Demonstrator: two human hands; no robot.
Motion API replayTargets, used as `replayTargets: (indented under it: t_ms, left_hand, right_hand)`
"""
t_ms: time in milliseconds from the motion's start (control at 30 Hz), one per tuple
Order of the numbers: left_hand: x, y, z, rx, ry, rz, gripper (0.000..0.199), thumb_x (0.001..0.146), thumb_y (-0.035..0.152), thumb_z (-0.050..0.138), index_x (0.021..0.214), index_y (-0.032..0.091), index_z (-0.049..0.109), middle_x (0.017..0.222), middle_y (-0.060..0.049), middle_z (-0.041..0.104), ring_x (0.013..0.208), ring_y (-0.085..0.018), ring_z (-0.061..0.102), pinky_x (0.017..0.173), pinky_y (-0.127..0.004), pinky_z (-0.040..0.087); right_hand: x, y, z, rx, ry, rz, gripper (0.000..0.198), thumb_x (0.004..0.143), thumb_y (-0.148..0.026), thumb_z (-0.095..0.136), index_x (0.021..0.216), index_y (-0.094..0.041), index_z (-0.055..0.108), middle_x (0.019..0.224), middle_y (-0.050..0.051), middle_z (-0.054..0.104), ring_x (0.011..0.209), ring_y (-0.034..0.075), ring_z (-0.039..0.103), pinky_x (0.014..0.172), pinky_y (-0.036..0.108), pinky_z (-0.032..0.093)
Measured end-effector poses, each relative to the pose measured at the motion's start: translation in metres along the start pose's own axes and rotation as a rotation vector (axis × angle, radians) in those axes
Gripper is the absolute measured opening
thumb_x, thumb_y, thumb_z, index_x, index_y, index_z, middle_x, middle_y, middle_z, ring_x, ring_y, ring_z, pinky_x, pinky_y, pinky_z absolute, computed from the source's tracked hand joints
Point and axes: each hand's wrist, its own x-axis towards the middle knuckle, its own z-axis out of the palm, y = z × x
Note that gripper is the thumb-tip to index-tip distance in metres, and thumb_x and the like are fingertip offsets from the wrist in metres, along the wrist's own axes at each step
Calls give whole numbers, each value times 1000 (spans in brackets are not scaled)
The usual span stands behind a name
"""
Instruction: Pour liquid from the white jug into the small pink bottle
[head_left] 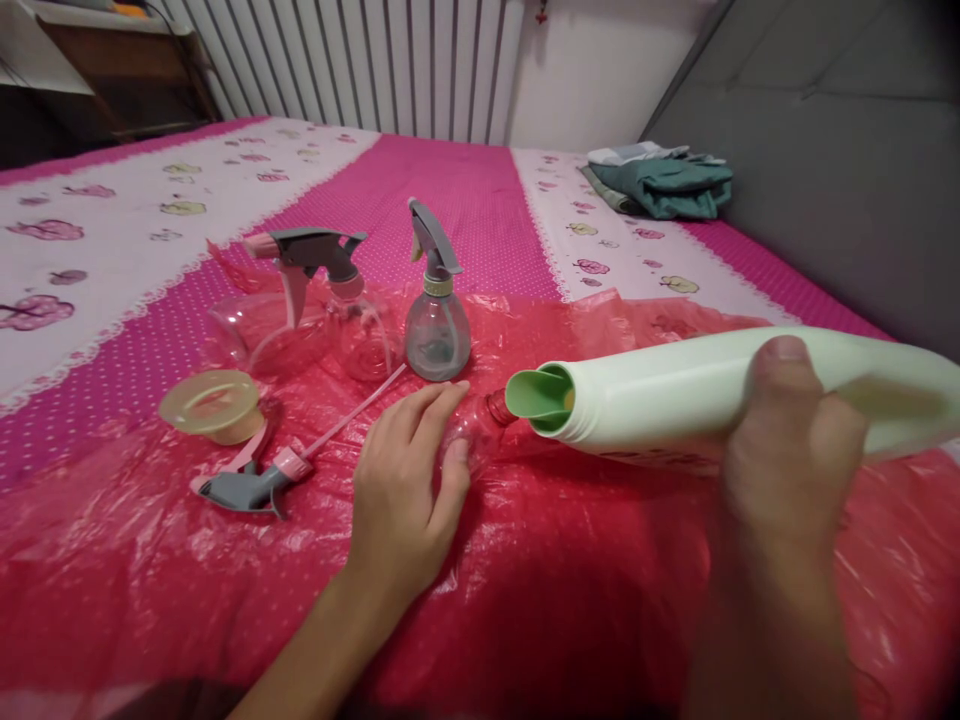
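Note:
My left hand [409, 470] is wrapped round a small clear spray bottle [474, 432], which has no head on it and leans to the right. In my right hand [787, 440] is a large pale green jug [660, 385], tipped almost level. Its green pouring spout [541, 395] is at the small bottle's mouth; whether they touch I cannot tell. Left of my left hand lies a loose grey and pink spray head [251, 485] with a pink tube. Beside that is a yellowish cap [212, 403].
A grey-topped spray bottle [437, 325] stands upright behind my left hand. A pink and grey spray bottle [352, 335] is left of it. Red plastic sheeting [540, 600] covers the patterned bed [450, 180]. Folded cloths [660, 180] lie by the grey headboard [840, 150].

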Motion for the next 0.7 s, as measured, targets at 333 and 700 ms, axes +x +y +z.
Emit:
replayTargets:
  t_ms: [333,700]
  left_hand:
    - [0,0,0,0,0,0,39,114,32,41,147,23,60,142,-11,70,132,-31,65,111,-51,52]
    - [0,-1,1,13,7,9,40,114,31,40,148,22,59,142,-11,69,131,-30,65,109,-49,52]
  right_hand:
    - [0,0,-2,3,2,2,71,73,-89,50,84,-20,64,84,12,68,90,31,67,79,49,51]
    - [-1,-5,0,-10,13,21,72,70,-89,46,83,-20,60,81,11,67,85,30,65,74,46,48]
